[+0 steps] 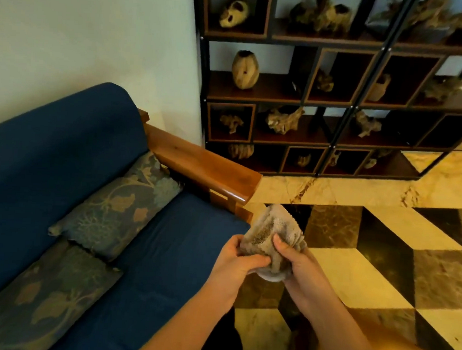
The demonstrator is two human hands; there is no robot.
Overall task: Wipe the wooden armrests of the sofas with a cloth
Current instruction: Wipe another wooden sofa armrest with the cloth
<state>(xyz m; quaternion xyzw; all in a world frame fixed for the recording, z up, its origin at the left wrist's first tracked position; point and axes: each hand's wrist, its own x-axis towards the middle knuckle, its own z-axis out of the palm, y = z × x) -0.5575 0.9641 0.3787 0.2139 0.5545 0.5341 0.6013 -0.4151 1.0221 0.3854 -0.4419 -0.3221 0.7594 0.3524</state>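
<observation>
A bunched beige cloth (271,227) is held between both hands in front of me, over the floor beside the sofa's front corner. My left hand (236,263) grips its left side and my right hand (297,261) grips its right side with the thumb pressed on top. The glossy brown wooden armrest (198,159) runs along the right end of the blue sofa (73,150), a short way above and left of the cloth. The cloth does not touch the armrest.
Two patterned cushions (116,206) lie on the sofa seat. A dark shelf unit (335,100) with driftwood pieces and vases stands against the wall behind the armrest. The floor (380,263) has cream and dark marble tiles.
</observation>
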